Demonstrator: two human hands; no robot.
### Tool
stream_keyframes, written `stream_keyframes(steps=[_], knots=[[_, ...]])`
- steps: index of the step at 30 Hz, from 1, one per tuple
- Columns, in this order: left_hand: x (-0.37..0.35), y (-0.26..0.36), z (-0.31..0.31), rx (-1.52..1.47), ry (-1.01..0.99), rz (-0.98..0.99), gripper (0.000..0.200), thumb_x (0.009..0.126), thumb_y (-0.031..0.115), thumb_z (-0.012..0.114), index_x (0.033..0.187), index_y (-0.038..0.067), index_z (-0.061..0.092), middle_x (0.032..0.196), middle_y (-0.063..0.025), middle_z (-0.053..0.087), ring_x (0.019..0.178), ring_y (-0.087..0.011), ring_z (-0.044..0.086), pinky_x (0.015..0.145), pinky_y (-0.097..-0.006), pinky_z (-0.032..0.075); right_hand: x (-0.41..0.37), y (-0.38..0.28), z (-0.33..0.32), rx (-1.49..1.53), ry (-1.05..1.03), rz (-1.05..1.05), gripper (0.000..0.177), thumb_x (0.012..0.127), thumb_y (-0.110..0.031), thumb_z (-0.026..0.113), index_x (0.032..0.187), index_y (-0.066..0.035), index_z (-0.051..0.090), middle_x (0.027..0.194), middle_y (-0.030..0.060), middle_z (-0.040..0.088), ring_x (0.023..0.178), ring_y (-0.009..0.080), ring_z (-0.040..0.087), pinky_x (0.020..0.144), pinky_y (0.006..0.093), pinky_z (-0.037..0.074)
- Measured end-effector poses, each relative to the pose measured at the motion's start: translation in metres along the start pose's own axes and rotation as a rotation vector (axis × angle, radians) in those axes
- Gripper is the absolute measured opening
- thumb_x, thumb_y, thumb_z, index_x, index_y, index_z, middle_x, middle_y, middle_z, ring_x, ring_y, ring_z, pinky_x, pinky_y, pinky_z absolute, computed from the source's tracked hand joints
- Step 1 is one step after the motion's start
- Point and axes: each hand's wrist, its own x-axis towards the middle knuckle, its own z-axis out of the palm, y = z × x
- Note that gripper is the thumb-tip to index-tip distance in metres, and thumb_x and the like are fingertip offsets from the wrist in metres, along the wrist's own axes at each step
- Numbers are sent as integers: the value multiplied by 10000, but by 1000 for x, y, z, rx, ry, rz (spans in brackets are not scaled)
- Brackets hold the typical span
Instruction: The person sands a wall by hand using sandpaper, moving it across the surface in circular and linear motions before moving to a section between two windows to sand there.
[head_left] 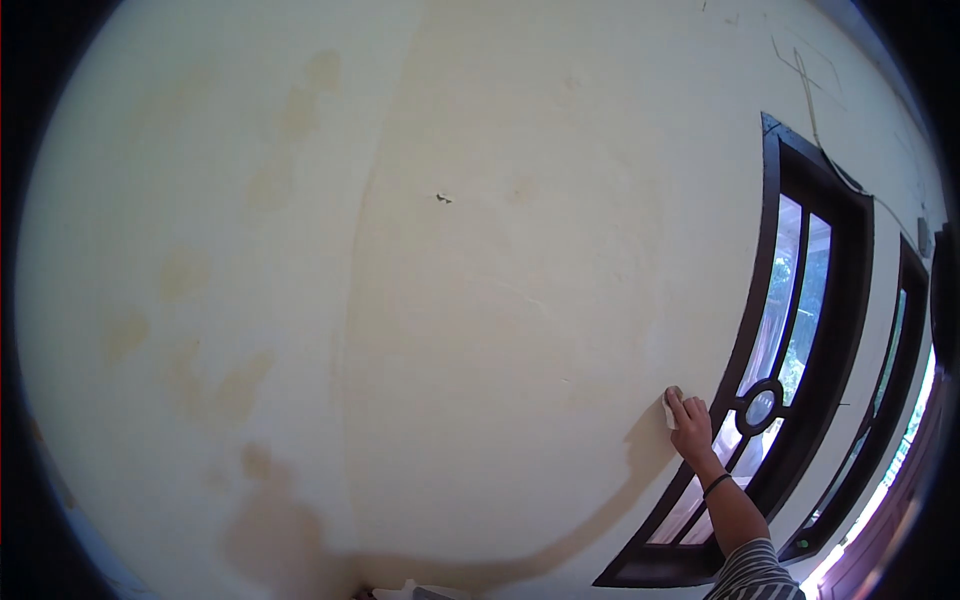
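Note:
My right hand [692,425] reaches in from the lower right and presses a small folded piece of what looks like sandpaper [668,410] against the cream wall [520,330]. The fingers are closed around the piece, which shows a pale side and a brownish edge. Just left of a dark-framed window [745,330], the hand touches the wall, and its shadow falls down and to the left. A dark band circles the wrist, above a striped sleeve [757,572]. My left hand is out of sight.
Tan stains mark the wall's left part, and a small chipped hole [444,198] sits above its middle. A loose cable [812,110] runs over the window's top corner. Farther right stands another dark frame [885,385]. Something white [425,591] shows at the bottom edge.

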Motion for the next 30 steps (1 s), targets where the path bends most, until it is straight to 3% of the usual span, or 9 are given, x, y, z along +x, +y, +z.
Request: stream_keyframes(steps=[17, 26, 30], knots=[[7, 7, 5, -8, -13, 15, 474, 930, 241, 705, 1351, 31, 648, 1331, -200, 651, 1206, -375, 608, 1073, -493, 441, -32, 6, -9, 20, -49, 117, 718, 682, 134, 640, 1383, -18, 615, 862, 130, 513, 830, 339, 547, 732, 445, 462], [13, 15, 7, -3, -13, 24, 473, 933, 248, 706, 1349, 31, 649, 1322, -195, 656, 1200, -364, 612, 1067, -485, 446, -43, -6, -14, 23, -41, 151, 649, 708, 107, 652, 1345, -16, 635, 866, 121, 519, 831, 326, 555, 730, 440, 460], [14, 17, 8, 0, -16, 23, 473, 934, 251, 706, 1349, 31, 649, 1319, -193, 658, 1197, -360, 613, 1064, -481, 448, -47, -9, -12, 80, -23, 148, 718, 652, 133, 642, 1357, 0, 629, 858, 131, 509, 804, 337, 535, 703, 440, 445]])
